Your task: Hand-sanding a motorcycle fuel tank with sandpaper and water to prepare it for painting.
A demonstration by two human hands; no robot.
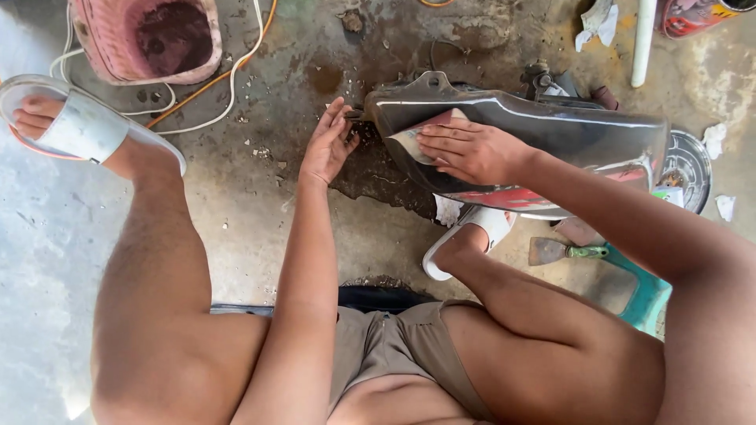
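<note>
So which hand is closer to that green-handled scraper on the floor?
Right. The right hand presses sandpaper on the dark panel above the scraper; the left hand is farther off, at the panel's end.

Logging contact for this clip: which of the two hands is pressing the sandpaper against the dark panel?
The right hand: it lies flat on the sheet of sandpaper on the dark panel. The left hand is at the panel's left end, off the paper.
</note>
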